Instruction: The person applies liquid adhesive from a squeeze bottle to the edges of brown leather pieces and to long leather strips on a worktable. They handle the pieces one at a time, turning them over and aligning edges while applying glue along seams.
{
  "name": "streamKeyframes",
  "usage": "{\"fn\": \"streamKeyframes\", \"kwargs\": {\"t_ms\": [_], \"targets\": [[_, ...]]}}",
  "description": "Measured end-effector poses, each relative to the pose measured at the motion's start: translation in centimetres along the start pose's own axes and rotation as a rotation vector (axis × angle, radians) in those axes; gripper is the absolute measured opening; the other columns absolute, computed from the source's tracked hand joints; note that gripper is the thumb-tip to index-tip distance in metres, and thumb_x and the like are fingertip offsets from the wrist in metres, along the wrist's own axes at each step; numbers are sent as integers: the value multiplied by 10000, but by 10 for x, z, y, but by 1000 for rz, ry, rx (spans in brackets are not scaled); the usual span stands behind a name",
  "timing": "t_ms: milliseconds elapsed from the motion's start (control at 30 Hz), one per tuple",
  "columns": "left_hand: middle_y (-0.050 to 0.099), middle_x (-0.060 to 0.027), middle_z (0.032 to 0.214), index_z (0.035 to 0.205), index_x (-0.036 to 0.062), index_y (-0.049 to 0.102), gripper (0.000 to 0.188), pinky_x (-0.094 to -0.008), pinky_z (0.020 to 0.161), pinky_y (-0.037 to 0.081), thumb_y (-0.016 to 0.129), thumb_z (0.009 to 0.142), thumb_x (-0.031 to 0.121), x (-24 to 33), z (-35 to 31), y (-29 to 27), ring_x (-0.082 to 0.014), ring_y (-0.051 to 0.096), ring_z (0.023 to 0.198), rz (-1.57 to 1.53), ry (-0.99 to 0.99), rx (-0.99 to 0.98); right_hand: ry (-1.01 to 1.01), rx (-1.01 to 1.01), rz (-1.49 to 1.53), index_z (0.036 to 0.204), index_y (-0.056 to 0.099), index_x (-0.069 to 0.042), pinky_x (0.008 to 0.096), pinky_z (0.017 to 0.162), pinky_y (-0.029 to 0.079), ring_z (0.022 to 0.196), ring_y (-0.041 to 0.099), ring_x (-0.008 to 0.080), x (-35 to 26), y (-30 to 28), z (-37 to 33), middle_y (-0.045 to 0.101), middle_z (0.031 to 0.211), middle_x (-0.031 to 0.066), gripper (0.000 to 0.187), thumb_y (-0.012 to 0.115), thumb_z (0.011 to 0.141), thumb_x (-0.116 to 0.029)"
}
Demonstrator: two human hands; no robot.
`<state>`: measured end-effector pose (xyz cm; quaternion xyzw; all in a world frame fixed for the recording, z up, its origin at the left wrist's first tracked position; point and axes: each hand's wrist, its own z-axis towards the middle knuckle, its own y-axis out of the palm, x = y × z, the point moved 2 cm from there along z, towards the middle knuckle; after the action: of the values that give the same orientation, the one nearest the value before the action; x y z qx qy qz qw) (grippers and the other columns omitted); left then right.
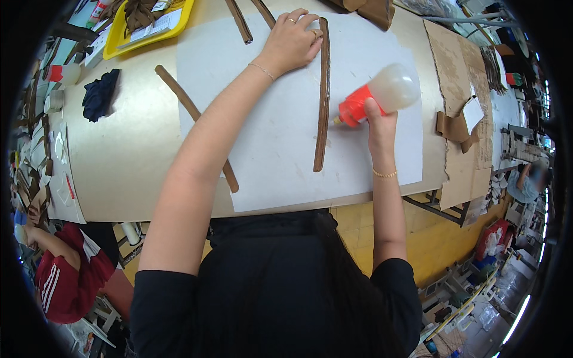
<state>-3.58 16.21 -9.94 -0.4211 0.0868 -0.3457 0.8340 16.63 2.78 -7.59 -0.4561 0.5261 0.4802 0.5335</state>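
Brown strip (pixel 322 101) runs lengthwise from our nearer left fingers (pixel 313 36) toward us; whether they pinch it, we cannot tell. Our right fingers (pixel 372 108) clamp a bottle (pixel 388 88), nozzle (pixel 336 121) just beside the strip.

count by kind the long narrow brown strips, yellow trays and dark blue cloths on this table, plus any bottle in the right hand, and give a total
Narrow brown strips: 4
Yellow tray: 1
Dark blue cloth: 1
Bottle in the right hand: 1
Total: 7
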Motion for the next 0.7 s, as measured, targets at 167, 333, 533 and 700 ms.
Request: {"fn": "streamKeyframes", "kwargs": {"t_ms": [167, 333, 533, 700], "targets": [[581, -70, 1184, 916, 101, 724, 181, -414, 977, 376, 643, 812, 224, -1, 0, -1, -275, 485, 1173, -3, -9, -10, -31, -87, -206, 956, 631, -2, 281, 742, 497, 821, 613, 135, -8, 23, 23, 664, 891, 53, 409, 785, 762, -327], [583, -76, 1177, 905, 108, 723, 170, -413, 978, 376, 646, 807, 223, -1, 0, -1, -275, 483, 1174, 9, -10, -6, -22, -171, -317, 984, 623, 10, 281, 723, 498, 827, 608, 132, -10, 25, 20, 657, 911, 60, 457, 774, 767, -363], [582, -76, 1177, 919, 113, 713, 174, -405, 978, 376, 644, 809, 229, -1, -1, 0, -274, 479, 1177, 16, 0, 2, 78, -257, -349, 918, 651, 12, 305, 716, 518, 799, 647, 159, -13, 24, -10, 687, 871, 86, 398, 785, 732, -314], [582, -75, 1170, 1074, 115, 677, 296, -419, 960, 375, 621, 811, 240, -3, 2, 2, -273, 498, 1140, 36, -25, 33, 188, -209, 106, 1105, 563, 3, 305, 751, 525, 855, 626, 168, 5, 6, -37, 645, 910, 84, 648, 758, 725, -485]]}}
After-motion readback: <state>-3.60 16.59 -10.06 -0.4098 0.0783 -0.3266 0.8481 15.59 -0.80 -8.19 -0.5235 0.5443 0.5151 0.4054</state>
